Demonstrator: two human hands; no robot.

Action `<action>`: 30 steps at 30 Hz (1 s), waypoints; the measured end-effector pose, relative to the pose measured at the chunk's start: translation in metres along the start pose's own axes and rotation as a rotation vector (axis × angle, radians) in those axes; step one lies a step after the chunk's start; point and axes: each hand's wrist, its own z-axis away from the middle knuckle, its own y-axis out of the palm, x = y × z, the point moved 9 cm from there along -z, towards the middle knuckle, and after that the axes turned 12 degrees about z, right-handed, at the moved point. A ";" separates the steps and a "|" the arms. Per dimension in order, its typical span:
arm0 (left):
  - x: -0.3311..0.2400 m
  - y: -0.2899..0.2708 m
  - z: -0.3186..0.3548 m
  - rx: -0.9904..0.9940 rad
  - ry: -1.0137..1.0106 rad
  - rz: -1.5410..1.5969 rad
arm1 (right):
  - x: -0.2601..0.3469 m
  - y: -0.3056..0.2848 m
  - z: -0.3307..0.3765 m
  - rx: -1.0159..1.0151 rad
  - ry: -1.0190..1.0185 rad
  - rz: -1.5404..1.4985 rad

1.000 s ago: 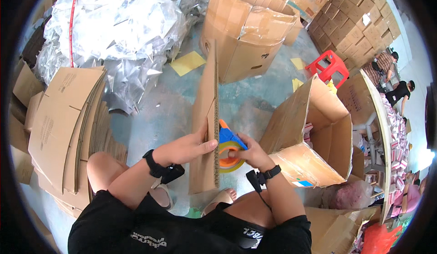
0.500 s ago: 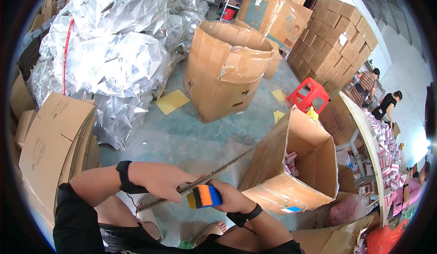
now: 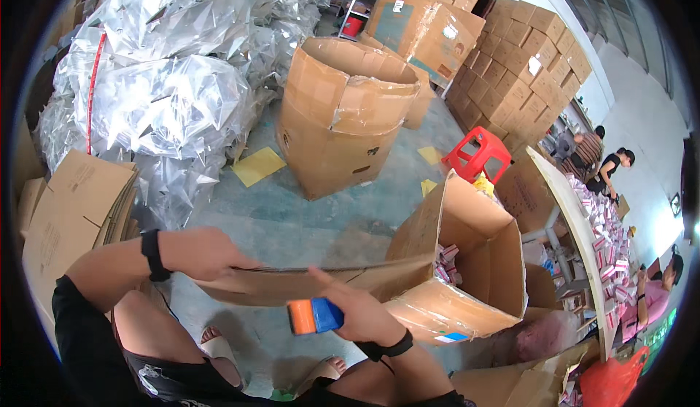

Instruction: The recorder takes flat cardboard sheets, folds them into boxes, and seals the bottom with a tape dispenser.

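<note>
In the head view, the left hand (image 3: pixel 200 252) has its grip closed, fingers drawn together, on the upper edge of a flat brown corrugated cardboard sheet (image 3: pixel 262 289). The sheet stands nearly edge-on in front of the person, above the grey-blue floor (image 3: pixel 321 228), its far end overlapping a brown open-topped cardboard carton (image 3: pixel 437 311) on the right; whether they touch cannot be told. The right hand (image 3: pixel 364 314) has its grip wrapped around a blue-and-orange tape dispenser (image 3: pixel 315 316), near side of the sheet, with the thumb raised across the cardboard; contact there is unclear. Small pink-and-white packets (image 3: pixel 447 267) lie inside the carton. A stack of flattened brown cartons (image 3: pixel 64 221) leans at the left, below large bundles of silvery plastic film (image 3: pixel 164 101). A red plastic stool (image 3: pixel 477 157) stands behind the carton, beside a pale-edged surface (image 3: pixel 593 268) heaped with more packets.
</note>
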 end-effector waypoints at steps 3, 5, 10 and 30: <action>0.027 0.000 0.024 -0.041 -0.040 -0.003 | 0.008 0.030 0.002 0.210 -0.027 0.065; 0.034 0.010 0.035 -0.035 -0.190 0.131 | 0.016 0.036 -0.001 0.242 0.008 0.002; 0.048 0.056 0.048 0.164 -0.345 0.303 | 0.023 0.039 -0.003 0.242 -0.072 0.020; 0.128 -0.004 0.071 0.003 -0.667 0.136 | 0.030 0.029 -0.012 0.054 -0.012 0.058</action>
